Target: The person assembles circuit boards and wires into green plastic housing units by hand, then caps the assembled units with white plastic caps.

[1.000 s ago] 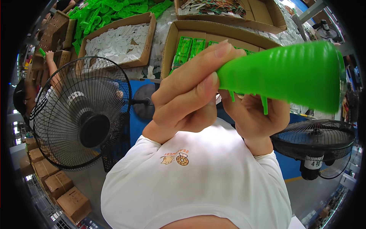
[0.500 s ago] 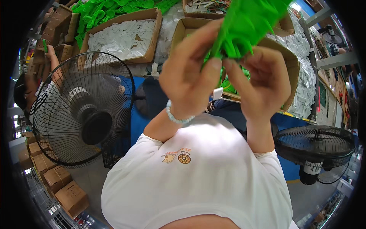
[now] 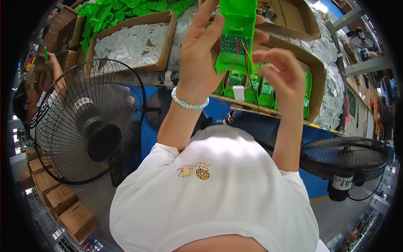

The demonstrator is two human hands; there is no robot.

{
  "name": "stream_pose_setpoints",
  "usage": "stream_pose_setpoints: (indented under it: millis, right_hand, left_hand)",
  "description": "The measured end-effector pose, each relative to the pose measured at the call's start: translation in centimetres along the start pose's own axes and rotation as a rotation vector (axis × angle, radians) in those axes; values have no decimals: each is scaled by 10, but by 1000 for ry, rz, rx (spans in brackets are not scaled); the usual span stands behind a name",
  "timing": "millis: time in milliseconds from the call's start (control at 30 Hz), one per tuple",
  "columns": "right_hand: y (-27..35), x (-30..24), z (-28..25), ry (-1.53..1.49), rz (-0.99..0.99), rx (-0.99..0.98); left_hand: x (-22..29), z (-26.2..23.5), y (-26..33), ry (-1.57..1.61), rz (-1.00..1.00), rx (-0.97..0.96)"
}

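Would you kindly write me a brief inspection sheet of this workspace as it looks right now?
Surface: blue table, mostly covered by boxes.
Job's things: green plastic housing with circuit board exposed.
Clutter: cardboard box of white parts; box of green units.
Grippers: left hand holds the housing; right hand at its wires.
Cables: red, yellow, black wires hanging from board.
Surroundings: black fans; another person's arm.

Both forearms are raised up in front of the body. The left hand (image 3: 201,63) is open-palmed with long fingers stretched upward, and a pale bead bracelet sits on its wrist. The right hand (image 3: 283,73) is beside it, fingers curled inward.
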State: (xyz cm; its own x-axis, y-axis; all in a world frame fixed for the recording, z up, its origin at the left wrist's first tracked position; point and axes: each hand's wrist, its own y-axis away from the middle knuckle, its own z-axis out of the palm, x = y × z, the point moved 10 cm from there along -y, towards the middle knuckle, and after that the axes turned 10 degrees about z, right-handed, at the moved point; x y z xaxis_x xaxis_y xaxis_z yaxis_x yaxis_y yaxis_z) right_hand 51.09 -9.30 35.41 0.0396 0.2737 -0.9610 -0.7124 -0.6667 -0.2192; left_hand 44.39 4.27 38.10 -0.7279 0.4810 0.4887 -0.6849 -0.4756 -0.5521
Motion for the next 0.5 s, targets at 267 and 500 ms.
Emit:
stream_pose_setpoints:
  millis: [267,500]
  right_hand:
    - [32,51,55,47,350,-523]
    - [5,60,45,217,261,-196]
  left_hand:
    - [17,-5,-20,-67,173,-39]
    - [22,2,-26,34,110,35]
